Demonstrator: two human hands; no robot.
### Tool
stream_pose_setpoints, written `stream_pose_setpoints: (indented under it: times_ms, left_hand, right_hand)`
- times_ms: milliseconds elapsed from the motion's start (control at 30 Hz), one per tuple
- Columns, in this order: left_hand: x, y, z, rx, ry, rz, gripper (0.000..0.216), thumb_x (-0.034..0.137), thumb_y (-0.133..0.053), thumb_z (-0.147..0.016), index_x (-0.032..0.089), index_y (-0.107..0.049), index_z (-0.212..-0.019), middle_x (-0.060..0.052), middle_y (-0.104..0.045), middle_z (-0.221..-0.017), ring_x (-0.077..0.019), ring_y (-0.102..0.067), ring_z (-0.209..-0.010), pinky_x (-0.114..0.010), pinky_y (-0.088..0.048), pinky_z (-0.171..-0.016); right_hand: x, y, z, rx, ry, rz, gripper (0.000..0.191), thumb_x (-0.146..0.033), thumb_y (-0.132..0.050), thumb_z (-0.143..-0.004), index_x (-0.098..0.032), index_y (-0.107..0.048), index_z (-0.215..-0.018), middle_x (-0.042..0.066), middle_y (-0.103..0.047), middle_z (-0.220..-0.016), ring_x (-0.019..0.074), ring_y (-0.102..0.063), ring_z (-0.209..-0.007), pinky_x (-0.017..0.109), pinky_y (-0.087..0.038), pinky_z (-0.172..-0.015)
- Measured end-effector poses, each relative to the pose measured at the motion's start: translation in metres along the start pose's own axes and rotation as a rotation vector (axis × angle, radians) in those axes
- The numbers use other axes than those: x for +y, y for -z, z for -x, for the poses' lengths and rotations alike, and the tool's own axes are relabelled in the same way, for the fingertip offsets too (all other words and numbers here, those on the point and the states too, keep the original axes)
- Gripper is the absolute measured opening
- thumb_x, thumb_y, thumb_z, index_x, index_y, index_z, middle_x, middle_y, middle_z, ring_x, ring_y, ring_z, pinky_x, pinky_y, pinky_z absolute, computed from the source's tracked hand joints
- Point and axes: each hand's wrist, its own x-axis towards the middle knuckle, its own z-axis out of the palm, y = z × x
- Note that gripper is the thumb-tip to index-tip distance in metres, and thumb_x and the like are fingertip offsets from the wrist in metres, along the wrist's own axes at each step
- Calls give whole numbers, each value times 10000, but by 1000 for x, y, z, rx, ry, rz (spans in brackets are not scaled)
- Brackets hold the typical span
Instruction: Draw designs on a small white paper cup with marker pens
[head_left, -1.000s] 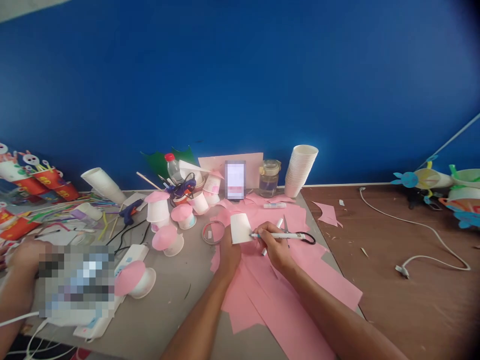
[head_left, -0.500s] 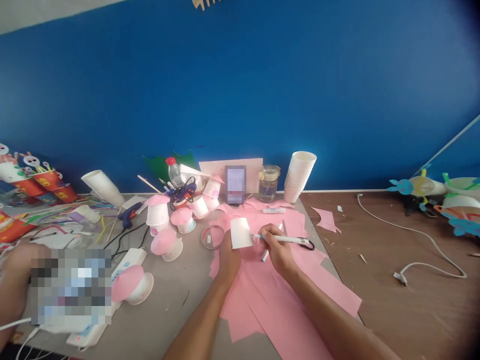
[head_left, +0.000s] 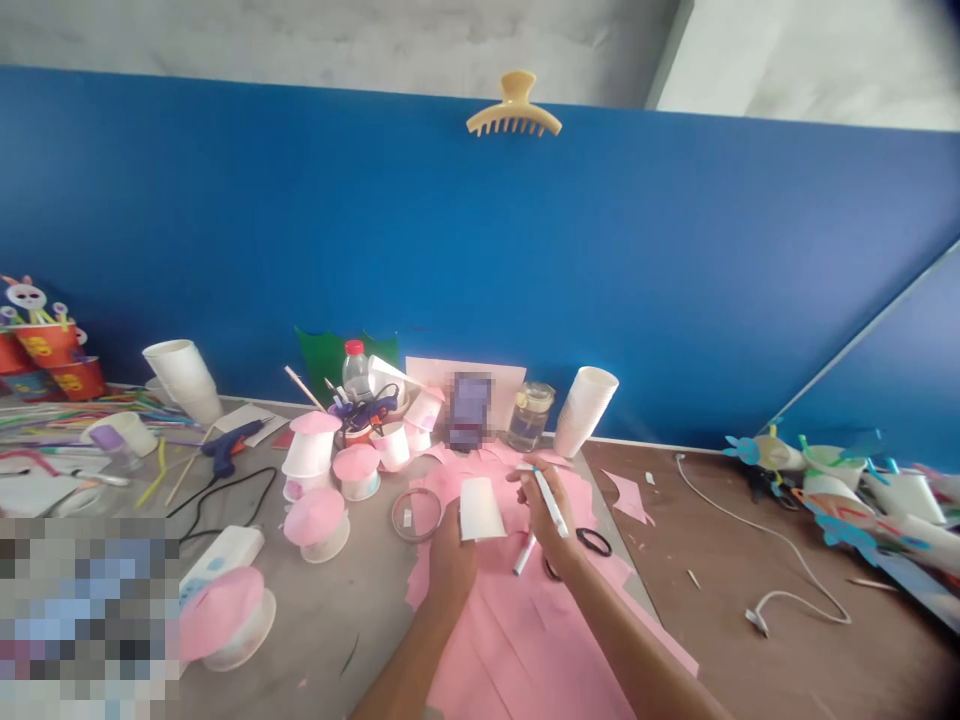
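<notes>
My left hand (head_left: 452, 560) is closed around a plain white paper cup (head_left: 481, 508), held low over the pink paper (head_left: 517, 640). Just to the right, my right hand (head_left: 551, 510) grips a white marker (head_left: 553, 500) whose bluish end points up and away from me. The marker and the cup are apart. Beneath my hands lies another white marker (head_left: 525, 553). A black loop (head_left: 594, 542), perhaps a scissor handle, shows beside my right wrist. Left of the cup is a roll of clear tape (head_left: 416, 515).
Cups with pink paper tops (head_left: 315, 517) stand left. Behind are a phone (head_left: 469, 410), a glass jar (head_left: 530, 415) and stacked paper cups (head_left: 585, 410). A glue gun (head_left: 229, 445) and power strip (head_left: 221, 565) lie left; a white cable (head_left: 757, 540) lies right.
The view has tilted up, showing more wall and a hair claw clip. My right hand has turned the marker from level, pointing at the cup, to steep and away from it.
</notes>
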Motion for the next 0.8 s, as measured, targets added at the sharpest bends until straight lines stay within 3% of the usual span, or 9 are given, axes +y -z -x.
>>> stream_pose_setpoints:
  times_ms: [67,167,233,400,600,700,800]
  left_hand:
    - [-3,0,-1,-5,0,-1,319,110,-490,-742,184,-626,-1021,-84,-701,-995,-227,-633,-919,-358,-470,-849]
    - [-4,-1,-1,3,-2,11,337,104,-493,-737,192,-624,-1035,-87,-687,-1062,-233,-621,-966,-354,-469,-853]
    - [-4,0,-1,15,7,29,361,95,-503,-721,196,-622,-1047,-85,-682,-1078,-239,-615,-984,-353,-467,-852]
    - [-2,0,1,-10,41,51,335,92,-507,-710,198,-632,-1002,-70,-697,-980,-239,-621,-946,-341,-473,-821]
    - [-6,0,0,-15,22,16,359,71,-465,-721,195,-637,-1011,-77,-695,-1035,-234,-617,-958,-360,-470,-845]
    - [-6,0,0,3,1,19,360,72,-460,-728,193,-637,-1017,-86,-691,-1059,-240,-617,-981,-363,-470,-855]
    - [-6,0,0,18,-18,22,361,83,-467,-736,192,-629,-1040,-91,-692,-1057,-245,-619,-993,-364,-465,-869]
  right_hand:
    - [1,-4,-18,-67,127,145,310,-360,-445,-919,-215,-494,-1187,71,-678,-973,156,-570,-635,310,-502,-613]
    - [9,-15,-46,-158,353,335,312,-301,-428,-907,-199,-510,-1190,141,-649,-1090,246,-632,-940,404,-505,-811]
    - [18,-24,-61,-196,372,366,314,-273,-447,-886,-203,-523,-1182,148,-643,-1123,264,-627,-1007,416,-492,-857]
    - [36,-39,-83,-260,360,414,370,-221,-502,-814,-217,-556,-1181,110,-687,-1021,260,-660,-890,405,-508,-793]
    - [39,-45,-94,-248,324,384,367,-209,-560,-739,-220,-614,-1102,75,-700,-851,237,-649,-737,354,-507,-685]
    - [33,-43,-87,-189,293,317,329,-264,-497,-814,-218,-570,-1131,67,-695,-913,182,-623,-638,315,-508,-624]
    - [24,-33,-66,-93,239,235,350,-309,-341,-927,-186,-456,-1234,125,-667,-1069,124,-557,-511,295,-502,-553]
